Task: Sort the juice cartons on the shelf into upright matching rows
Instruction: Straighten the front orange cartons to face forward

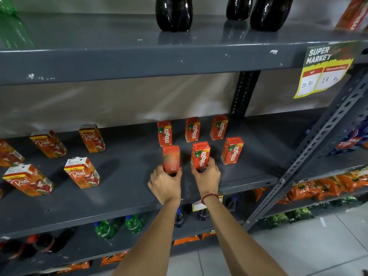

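Several small red Maaza cartons stand upright on the grey shelf (123,176) in two rows. The back row holds three (192,129). In the front row, my left hand (166,183) grips the base of the blurred left carton (171,158), and my right hand (207,176) grips the base of the middle carton (200,157). A third front carton (232,150) stands free at the right. To the left, several larger orange Real cartons (81,172) stand upright in loose rows, partly cut off by the left edge.
Dark cola bottles (174,12) stand on the shelf above, and a green bottle (12,26) sits at its left. A yellow price tag (322,74) hangs at the right. A slotted diagonal brace (310,152) crosses the right side. Bottles and snack packs fill lower shelves.
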Demonstrator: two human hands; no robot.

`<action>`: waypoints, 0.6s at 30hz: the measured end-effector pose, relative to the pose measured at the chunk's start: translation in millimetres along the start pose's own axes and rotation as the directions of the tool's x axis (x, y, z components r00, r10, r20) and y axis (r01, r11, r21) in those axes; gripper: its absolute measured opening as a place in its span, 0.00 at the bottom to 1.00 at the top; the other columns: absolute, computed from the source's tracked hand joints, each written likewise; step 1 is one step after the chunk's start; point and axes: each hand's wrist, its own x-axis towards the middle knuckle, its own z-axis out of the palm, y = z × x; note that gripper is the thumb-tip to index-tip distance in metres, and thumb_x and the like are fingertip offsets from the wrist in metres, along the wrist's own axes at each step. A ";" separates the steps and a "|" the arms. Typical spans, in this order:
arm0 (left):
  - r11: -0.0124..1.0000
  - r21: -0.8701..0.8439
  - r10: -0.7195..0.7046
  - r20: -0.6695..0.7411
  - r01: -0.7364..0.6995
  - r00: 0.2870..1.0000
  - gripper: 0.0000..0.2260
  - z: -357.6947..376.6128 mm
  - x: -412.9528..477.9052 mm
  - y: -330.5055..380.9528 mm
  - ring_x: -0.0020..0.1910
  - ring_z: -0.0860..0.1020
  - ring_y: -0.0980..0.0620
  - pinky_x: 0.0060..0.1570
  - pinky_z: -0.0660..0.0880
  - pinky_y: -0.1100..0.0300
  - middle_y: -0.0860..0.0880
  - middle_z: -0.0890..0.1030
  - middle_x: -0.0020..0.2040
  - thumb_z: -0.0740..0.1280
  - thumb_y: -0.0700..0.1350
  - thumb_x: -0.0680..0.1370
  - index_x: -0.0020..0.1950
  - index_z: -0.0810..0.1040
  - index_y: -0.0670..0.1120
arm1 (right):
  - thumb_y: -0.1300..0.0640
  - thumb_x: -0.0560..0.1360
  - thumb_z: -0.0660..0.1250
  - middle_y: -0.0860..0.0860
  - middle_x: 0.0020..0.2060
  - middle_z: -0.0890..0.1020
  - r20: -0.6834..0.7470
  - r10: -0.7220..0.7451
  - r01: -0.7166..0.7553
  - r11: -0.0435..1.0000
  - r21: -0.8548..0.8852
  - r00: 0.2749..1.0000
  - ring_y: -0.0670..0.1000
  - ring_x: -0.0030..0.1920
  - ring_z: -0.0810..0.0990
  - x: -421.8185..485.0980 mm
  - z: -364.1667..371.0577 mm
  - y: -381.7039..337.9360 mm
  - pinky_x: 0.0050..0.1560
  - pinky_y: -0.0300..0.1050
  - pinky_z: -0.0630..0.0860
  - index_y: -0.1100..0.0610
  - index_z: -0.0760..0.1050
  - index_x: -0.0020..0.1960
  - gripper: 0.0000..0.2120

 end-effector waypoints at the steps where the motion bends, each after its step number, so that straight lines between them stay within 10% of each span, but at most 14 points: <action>1: 1.000 -0.001 -0.002 0.002 0.002 1.000 0.19 -0.1 0.0 0.2 0.45 0.78 0.44 0.50 0.72 0.47 0.44 0.81 0.41 0.77 0.54 0.65 0.43 0.76 0.42 | 0.55 0.66 0.75 0.59 0.51 0.79 -0.002 0.001 -0.001 1.000 -0.001 1.000 0.57 0.52 0.79 -0.1 0.1 -0.2 0.51 0.48 0.76 0.60 0.69 0.60 0.26; 18: 1.000 -0.015 0.014 0.024 -0.014 1.000 0.19 -5.3 -3.0 1.2 0.41 0.77 0.44 0.46 0.72 0.48 0.43 0.80 0.39 0.77 0.53 0.64 0.40 0.75 0.41 | 0.55 0.66 0.74 0.59 0.50 0.78 -0.020 0.017 -0.018 1.000 -0.010 1.000 0.57 0.50 0.79 -0.6 1.7 -0.7 0.49 0.46 0.75 0.59 0.69 0.59 0.25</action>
